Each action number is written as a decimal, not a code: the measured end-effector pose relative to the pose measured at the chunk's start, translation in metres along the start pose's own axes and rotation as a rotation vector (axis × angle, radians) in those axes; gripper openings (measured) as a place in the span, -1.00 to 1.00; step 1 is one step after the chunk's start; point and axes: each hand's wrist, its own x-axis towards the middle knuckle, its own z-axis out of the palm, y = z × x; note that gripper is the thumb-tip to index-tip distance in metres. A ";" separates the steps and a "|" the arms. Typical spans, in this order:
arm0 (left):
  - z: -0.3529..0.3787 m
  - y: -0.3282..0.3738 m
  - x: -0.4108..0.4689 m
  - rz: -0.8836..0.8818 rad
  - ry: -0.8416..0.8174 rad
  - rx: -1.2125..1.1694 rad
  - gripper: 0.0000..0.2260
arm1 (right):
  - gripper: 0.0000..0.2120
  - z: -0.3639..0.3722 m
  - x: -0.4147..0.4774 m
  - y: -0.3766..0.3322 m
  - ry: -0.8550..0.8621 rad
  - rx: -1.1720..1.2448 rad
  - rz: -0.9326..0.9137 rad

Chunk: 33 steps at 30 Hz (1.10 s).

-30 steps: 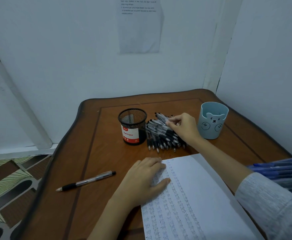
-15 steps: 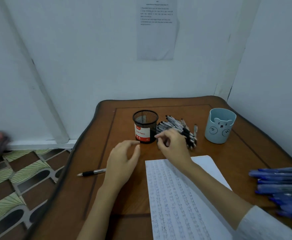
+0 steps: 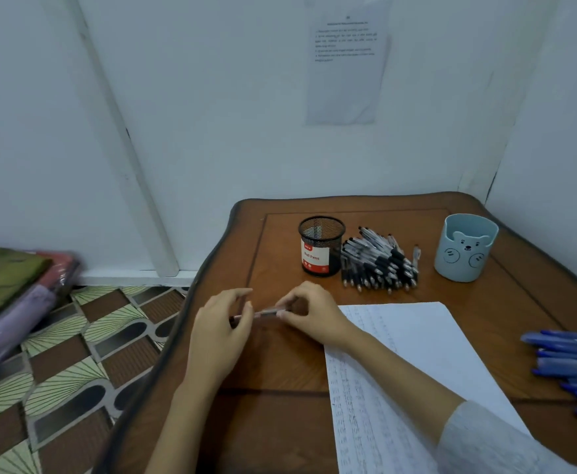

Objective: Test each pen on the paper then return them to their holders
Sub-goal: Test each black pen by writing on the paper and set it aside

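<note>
Both hands meet over the table's left side on one clear black-grip pen (image 3: 265,313). My left hand (image 3: 218,333) pinches its left end and my right hand (image 3: 309,314) pinches its right end. The pen lies level, just left of the written sheet of paper (image 3: 413,364). Behind the hands stands a black mesh holder (image 3: 320,246) with a red label. A heap of black pens (image 3: 379,265) lies to its right. Further right is a light blue bear holder (image 3: 465,248). Several blue pens (image 3: 574,364) lie at the right edge.
The wooden table (image 3: 280,422) stands in a white-walled corner, with a printed notice (image 3: 347,63) taped to the wall. Tiled floor lies to the left, where folded cloth and a wrapped bundle (image 3: 10,295) rest. The table's left edge runs close to my left forearm.
My left hand left the paper and took up the single pen from the table's left side. My right hand came away from the pen heap to hold its other end. The view swung left.
</note>
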 end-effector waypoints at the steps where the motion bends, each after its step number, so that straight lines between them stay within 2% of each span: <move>1: 0.001 0.003 0.000 0.009 0.007 -0.007 -0.79 | -0.88 -0.007 -0.003 0.000 0.030 0.170 0.047; 4: 0.007 0.013 0.001 0.039 0.023 -0.030 -0.80 | -0.86 -0.034 -0.009 -0.001 0.169 0.625 0.160; 8: 0.023 0.032 0.000 0.043 -0.049 -0.054 -0.78 | -0.76 -0.076 -0.013 -0.002 0.362 1.228 0.283; 12: 0.047 0.048 -0.001 0.117 -0.152 -0.041 -0.78 | -0.61 -0.113 -0.020 0.014 0.389 1.388 0.369; 16: 0.072 0.061 -0.001 0.214 -0.301 -0.026 -0.77 | -0.65 -0.136 -0.033 0.034 0.434 1.549 0.377; 19: 0.090 0.070 0.000 0.296 -0.445 -0.001 -0.75 | -0.66 -0.148 -0.046 0.047 0.449 1.564 0.350; 24: 0.116 0.074 0.010 0.358 -0.633 0.036 -0.65 | -0.81 -0.156 -0.060 0.062 0.500 1.219 0.453; 25: 0.120 0.073 0.012 0.381 -0.664 0.050 -0.63 | -0.77 -0.156 -0.062 0.066 0.482 1.230 0.481; 28: 0.126 0.066 0.016 0.407 -0.705 0.041 -0.62 | -0.46 -0.153 -0.067 0.085 0.392 1.205 0.607; 30: 0.129 0.063 0.017 0.408 -0.691 0.017 -0.62 | -0.38 -0.152 -0.067 0.093 0.402 1.151 0.639; 31: 0.129 0.062 0.017 0.412 -0.679 0.012 -0.62 | -0.42 -0.150 -0.067 0.094 0.395 1.145 0.623; 33: 0.131 0.060 0.016 0.419 -0.660 0.003 -0.62 | -0.68 -0.144 -0.066 0.091 0.348 1.079 0.580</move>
